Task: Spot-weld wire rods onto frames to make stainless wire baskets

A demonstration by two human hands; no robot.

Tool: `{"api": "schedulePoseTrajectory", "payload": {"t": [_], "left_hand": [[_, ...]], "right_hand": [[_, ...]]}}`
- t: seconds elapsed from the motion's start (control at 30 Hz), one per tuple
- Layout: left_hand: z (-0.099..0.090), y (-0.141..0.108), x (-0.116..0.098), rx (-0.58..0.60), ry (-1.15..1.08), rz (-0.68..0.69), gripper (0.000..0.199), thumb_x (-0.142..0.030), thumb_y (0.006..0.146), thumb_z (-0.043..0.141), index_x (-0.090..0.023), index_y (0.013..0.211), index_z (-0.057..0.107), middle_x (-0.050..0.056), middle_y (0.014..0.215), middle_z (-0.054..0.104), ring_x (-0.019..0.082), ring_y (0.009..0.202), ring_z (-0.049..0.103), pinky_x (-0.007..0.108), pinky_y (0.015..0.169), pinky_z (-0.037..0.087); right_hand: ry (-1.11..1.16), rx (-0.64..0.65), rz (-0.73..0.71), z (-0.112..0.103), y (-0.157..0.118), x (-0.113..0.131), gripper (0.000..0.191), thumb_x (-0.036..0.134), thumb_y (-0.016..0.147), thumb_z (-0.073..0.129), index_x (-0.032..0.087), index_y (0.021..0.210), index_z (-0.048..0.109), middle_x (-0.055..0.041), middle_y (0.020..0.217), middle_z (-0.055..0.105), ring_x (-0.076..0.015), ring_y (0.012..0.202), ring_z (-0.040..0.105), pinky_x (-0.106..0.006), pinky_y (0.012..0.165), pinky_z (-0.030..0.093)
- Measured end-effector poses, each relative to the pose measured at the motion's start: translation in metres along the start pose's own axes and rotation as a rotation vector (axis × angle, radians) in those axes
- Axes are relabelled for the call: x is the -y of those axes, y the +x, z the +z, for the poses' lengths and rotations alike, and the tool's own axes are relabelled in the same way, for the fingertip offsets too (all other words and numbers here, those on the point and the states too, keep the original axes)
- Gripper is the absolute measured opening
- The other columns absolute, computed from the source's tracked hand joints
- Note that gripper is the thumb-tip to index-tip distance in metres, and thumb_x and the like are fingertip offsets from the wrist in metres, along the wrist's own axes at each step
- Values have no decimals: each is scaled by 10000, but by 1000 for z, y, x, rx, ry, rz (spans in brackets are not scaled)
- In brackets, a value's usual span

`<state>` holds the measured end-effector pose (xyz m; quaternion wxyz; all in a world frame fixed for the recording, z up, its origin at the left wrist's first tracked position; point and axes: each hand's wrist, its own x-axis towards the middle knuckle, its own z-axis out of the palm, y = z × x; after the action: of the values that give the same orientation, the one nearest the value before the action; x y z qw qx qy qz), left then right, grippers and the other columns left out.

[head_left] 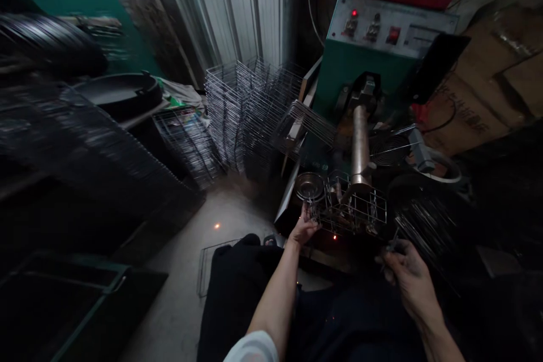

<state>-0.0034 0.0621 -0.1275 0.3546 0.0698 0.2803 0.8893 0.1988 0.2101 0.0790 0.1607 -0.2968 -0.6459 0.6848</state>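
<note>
My left hand (306,227) is closed on the near left edge of a wire rack (377,209), held beneath the copper-coloured arm (360,147) of a green machine (328,76). Orange sparks glow close below the rack. A round metal dish (309,186) sits just beyond my left fingers. To the right, my right hand (405,268) pinches a short thin metal piece, dark and blurred. Beside that hand lies a pile of loose metal wires (428,223) in a dark round container.
Tall stacks of wire racks (237,113) stand left of the machine. A black round pan (119,93) rests further left. Cardboard boxes (475,96) are piled at the right. One wire frame (202,274) leans by my leg on the concrete floor (178,271).
</note>
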Motion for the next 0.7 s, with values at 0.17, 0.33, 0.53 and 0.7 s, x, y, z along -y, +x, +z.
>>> {"api": "schedulePoseTrajectory", "payload": {"t": [0.17, 0.33, 0.53, 0.7], "left_hand": [[-2, 5, -6, 7, 80, -84, 1030, -89, 512, 824, -452, 1377, 401, 21, 1512, 406, 242, 1254, 546, 423, 924, 546], [1, -9, -17, -66, 181, -10, 1029, -50, 433, 848, -367, 1312, 418, 64, 1498, 408, 244, 1245, 543, 382, 919, 541], [8, -81, -94, -182, 372, 148, 993, -100, 475, 892, -331, 1293, 377, 65, 1495, 368, 256, 1321, 473, 367, 989, 496], [37, -137, -153, -55, 828, 209, 961, -178, 469, 917, -341, 1259, 395, 61, 1398, 473, 267, 1324, 482, 410, 1076, 431]], "right_hand": [[100, -22, 32, 25, -5, 16, 610, 489, 591, 933, 194, 899, 498, -16, 623, 676, -51, 387, 449, -132, 367, 317], [126, 44, 47, 45, -23, 28, 610, 486, 588, 933, 206, 909, 496, -4, 604, 669, -60, 366, 466, -132, 350, 333], [81, 151, 69, 42, -47, 37, 551, 509, 662, 885, 206, 913, 499, 14, 558, 639, -45, 299, 421, -117, 311, 273], [84, 343, 74, 35, -56, 40, 397, 474, 793, 801, 200, 910, 538, 6, 597, 649, -62, 321, 468, -138, 324, 328]]}}
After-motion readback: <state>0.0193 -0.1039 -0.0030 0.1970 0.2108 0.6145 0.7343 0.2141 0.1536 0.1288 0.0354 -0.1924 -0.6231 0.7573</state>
